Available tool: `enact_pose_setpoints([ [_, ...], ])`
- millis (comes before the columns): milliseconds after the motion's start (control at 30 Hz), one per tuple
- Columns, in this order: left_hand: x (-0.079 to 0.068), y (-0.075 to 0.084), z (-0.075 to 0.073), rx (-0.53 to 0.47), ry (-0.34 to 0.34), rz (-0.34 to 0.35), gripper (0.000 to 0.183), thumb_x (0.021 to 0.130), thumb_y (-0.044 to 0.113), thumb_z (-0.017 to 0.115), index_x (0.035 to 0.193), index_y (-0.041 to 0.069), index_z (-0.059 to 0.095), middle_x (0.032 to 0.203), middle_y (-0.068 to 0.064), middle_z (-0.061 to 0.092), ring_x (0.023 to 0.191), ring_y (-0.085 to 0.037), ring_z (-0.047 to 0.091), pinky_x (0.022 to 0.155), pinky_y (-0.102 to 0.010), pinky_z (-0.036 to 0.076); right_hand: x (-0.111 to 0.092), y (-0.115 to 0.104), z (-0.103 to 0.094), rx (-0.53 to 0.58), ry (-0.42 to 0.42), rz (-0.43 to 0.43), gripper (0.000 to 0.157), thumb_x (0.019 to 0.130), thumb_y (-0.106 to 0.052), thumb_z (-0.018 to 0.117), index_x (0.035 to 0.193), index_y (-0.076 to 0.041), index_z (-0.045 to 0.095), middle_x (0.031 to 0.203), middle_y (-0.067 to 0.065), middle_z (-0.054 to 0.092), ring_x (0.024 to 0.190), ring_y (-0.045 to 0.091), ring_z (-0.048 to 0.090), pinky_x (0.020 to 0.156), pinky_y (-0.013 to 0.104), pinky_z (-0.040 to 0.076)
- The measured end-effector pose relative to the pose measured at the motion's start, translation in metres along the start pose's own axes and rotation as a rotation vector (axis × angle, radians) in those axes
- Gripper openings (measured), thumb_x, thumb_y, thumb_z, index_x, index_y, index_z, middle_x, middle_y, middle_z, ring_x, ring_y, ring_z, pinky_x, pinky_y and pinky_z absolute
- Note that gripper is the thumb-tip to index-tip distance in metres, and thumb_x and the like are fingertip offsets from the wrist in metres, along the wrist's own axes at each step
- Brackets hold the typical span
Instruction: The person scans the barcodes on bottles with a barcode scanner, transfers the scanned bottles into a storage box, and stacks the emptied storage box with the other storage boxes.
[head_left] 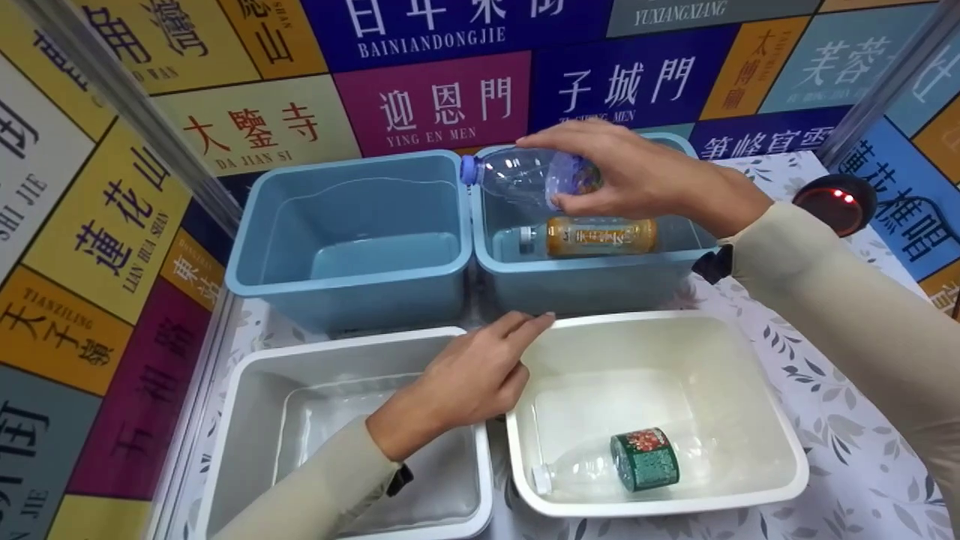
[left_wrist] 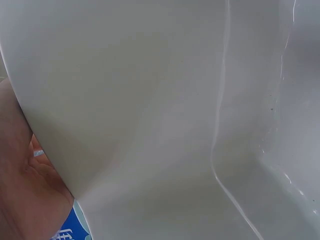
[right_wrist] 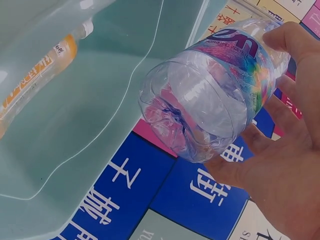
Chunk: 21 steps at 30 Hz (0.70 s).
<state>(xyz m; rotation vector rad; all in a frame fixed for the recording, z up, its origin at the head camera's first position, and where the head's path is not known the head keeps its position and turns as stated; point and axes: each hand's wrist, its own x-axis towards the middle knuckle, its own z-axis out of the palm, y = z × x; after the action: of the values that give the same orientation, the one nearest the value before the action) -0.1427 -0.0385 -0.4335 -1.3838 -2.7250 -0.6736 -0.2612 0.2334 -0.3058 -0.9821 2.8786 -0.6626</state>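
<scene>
My right hand [head_left: 637, 169] grips a clear plastic bottle [head_left: 517, 176] with a purple cap over the right blue bin. The bottle lies sideways, cap to the left; its colourful label [right_wrist: 250, 60] and ridged base show in the right wrist view. Below it, inside that bin, lies an orange-labelled bottle [head_left: 600, 236] with a white cap. My left hand [head_left: 472, 367] hovers near the inner rims of the two front bins, fingers loosely bent and the index finger straighter, holding nothing. In the left wrist view this hand [left_wrist: 30, 185] appears beside the bin's rim.
Two blue bins, left [head_left: 352, 289] and right [head_left: 585, 289], stand behind a grey-white bin [head_left: 484, 480] and a cream bin [head_left: 652, 506]. A green-labelled bottle [head_left: 645, 459] lies in the cream one. A black round device [head_left: 834, 204] with red lights sits at right on the leaf-patterned tablecloth [head_left: 847, 420].
</scene>
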Motion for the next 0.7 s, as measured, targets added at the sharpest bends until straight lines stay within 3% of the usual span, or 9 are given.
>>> enact_pose_setpoints([
  [300,0.0,0.0,0.001,-0.002,-0.003,-0.008,0.066,0.098,0.008,0.059,0.163,0.015,0.049,0.142,-0.007,0.067,0.108,-0.02,0.074,0.078,-0.04,0.064,0.015,-0.006,0.007,0.016,-0.004,-0.02,0.071,0.102,-0.033,0.074,0.166,-0.032,0.045,0.171,0.005,0.046,0.16,0.037,0.036,0.127,0.069,0.031],
  [500,0.0,0.0,0.001,-0.007,-0.006,-0.01,0.067,0.098,0.008,0.059,0.163,0.014,0.048,0.142,-0.008,0.067,0.11,-0.02,0.074,0.08,-0.04,0.064,0.025,-0.012,0.008,-0.006,-0.005,-0.035,0.071,0.102,-0.032,0.074,0.166,-0.032,0.044,0.17,0.005,0.046,0.157,0.035,0.04,0.122,0.065,0.041],
  [700,0.001,0.0,0.0,-0.012,-0.02,-0.018,0.066,0.098,0.008,0.059,0.163,0.015,0.049,0.142,-0.007,0.067,0.11,-0.02,0.074,0.082,-0.04,0.064,0.032,-0.016,0.009,-0.004,0.007,-0.054,0.071,0.102,-0.031,0.074,0.166,-0.03,0.045,0.17,0.005,0.046,0.158,0.033,0.04,0.127,0.065,0.035],
])
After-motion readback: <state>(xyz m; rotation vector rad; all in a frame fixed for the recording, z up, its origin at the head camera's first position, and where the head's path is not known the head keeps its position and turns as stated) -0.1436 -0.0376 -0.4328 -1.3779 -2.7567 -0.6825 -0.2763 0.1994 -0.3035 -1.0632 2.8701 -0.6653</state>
